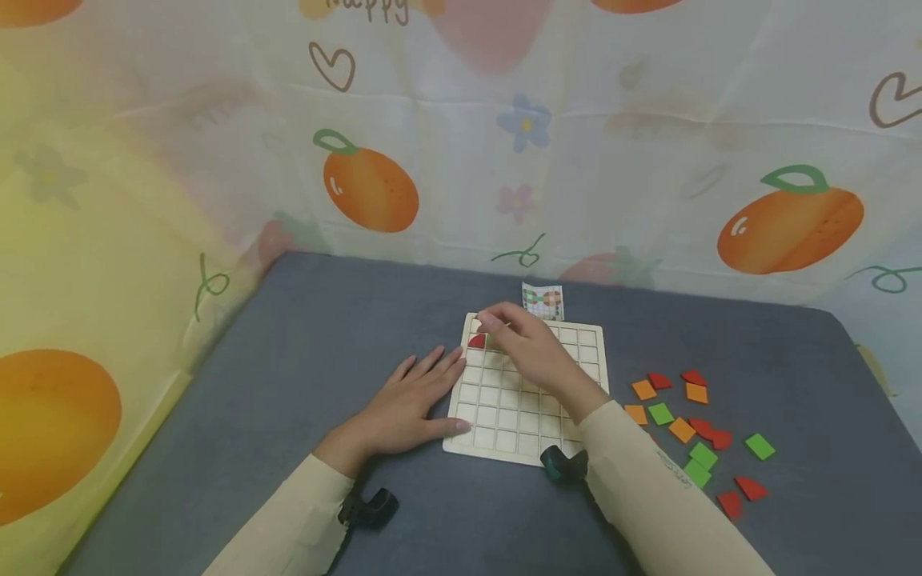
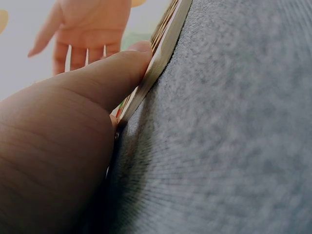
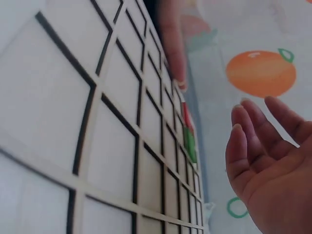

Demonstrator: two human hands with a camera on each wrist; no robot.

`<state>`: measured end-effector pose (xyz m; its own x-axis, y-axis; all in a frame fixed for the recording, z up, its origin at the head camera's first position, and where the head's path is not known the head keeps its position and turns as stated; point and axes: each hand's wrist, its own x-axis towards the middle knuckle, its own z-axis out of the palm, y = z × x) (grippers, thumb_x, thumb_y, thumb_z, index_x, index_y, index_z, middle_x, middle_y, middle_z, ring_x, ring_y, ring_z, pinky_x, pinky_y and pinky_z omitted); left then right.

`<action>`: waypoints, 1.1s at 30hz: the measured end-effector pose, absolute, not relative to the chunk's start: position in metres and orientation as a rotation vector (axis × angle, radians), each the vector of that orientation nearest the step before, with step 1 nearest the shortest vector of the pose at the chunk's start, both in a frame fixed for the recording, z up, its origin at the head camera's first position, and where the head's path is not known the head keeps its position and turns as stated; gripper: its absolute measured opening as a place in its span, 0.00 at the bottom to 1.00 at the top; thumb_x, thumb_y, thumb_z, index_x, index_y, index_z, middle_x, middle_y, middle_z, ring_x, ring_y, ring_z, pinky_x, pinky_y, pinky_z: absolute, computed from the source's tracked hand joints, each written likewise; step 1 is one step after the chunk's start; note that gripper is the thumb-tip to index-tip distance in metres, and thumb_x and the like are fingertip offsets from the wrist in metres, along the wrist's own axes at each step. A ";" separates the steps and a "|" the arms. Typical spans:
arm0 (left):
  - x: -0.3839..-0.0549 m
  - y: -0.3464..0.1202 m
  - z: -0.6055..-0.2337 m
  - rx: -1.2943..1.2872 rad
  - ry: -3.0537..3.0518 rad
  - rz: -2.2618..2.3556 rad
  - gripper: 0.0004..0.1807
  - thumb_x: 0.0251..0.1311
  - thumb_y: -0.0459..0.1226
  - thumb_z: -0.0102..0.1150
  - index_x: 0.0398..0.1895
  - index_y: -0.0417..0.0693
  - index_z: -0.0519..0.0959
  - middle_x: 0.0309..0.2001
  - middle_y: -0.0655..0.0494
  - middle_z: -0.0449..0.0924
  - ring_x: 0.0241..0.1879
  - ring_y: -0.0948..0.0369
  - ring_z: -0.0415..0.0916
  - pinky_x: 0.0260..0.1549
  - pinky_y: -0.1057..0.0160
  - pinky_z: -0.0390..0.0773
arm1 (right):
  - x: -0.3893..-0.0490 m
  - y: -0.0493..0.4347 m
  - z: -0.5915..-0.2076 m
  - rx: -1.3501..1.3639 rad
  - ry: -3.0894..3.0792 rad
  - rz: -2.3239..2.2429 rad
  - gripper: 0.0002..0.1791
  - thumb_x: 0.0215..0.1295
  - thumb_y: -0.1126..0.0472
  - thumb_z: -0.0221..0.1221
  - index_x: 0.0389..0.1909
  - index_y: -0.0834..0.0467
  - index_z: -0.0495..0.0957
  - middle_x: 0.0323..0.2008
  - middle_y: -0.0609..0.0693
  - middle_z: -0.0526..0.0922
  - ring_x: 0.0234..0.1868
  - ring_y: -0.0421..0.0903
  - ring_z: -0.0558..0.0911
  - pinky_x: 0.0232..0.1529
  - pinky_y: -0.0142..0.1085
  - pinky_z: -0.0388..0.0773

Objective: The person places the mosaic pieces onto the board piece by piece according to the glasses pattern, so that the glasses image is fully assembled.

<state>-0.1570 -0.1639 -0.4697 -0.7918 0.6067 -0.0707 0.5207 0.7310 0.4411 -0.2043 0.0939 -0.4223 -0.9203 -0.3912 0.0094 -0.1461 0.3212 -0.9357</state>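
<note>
A pale wooden grid board (image 1: 507,440) lies on the grey table. My left hand (image 1: 406,408) is spread along its left side, the thumb on the lower left edge and the fingertips at the upper left edge. Over the board's upper part hovers my right hand (image 1: 533,344), fingers loosely bent. In the right wrist view that hand (image 3: 273,170) shows a bare palm, with nothing between the fingers. A red quarter-round piece (image 1: 477,342) sits in a cell near the board's top left corner. Beside it in the right wrist view is a green piece (image 3: 190,144), mostly covered by my hand in the head view.
Right of the board lie scattered loose pieces: orange squares (image 1: 696,393), green squares (image 1: 759,446) and red quarter-rounds (image 1: 751,488). A small printed pattern card (image 1: 543,300) lies behind the board. A fruit-printed cloth (image 1: 446,160) hangs along the table's back edge.
</note>
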 end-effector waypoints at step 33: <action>-0.154 -0.164 -0.471 0.888 2.722 0.625 0.54 0.74 0.70 0.54 0.90 0.53 0.50 0.88 0.62 0.41 0.86 0.55 0.32 0.80 0.39 0.33 | -0.137 0.218 -0.408 -0.501 2.531 -1.772 0.23 0.92 0.55 0.43 0.69 0.65 0.76 0.60 0.59 0.82 0.55 0.52 0.82 0.55 0.35 0.78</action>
